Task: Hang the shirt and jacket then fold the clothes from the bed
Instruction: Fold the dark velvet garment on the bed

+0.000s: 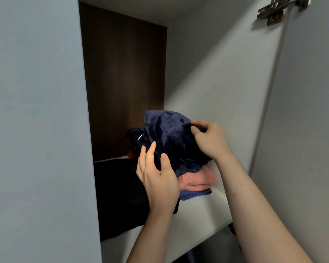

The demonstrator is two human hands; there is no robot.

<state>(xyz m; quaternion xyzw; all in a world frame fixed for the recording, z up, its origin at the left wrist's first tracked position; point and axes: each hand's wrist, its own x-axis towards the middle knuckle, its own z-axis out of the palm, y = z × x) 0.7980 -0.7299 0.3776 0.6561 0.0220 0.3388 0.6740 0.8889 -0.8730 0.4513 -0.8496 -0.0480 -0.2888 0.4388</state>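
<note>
You are looking into an open cupboard, with your two hands at a pile of clothes on its white shelf (198, 213) in the lower middle of the frame.

Your right hand (209, 139) pinches the upper right edge of the navy cloth (169, 133) between thumb and curled fingers. Your left hand (158, 177) lies against the lower left side of that same cloth with its fingers spread and fairly straight, the fingertips (152, 147) pressing into the fabric; it does not close round anything.

The navy cloth sits bunched on top of the pile, right of centre, close to the cupboard's right wall (217, 82). Under it lies a folded pink garment (198, 182), and under that a folded blue one (196, 194) whose edge shows at the bottom of the stack. Just left of the navy cloth, further back, is a dark bundle (136, 137) with a small pale mark on it; what it is you cannot tell. A black item (120, 196) fills the left part of the shelf, partly behind your left wrist.

The back panel (122, 82) is dark brown. A metal hinge (273, 11) sits at the upper right of the frame.
</note>
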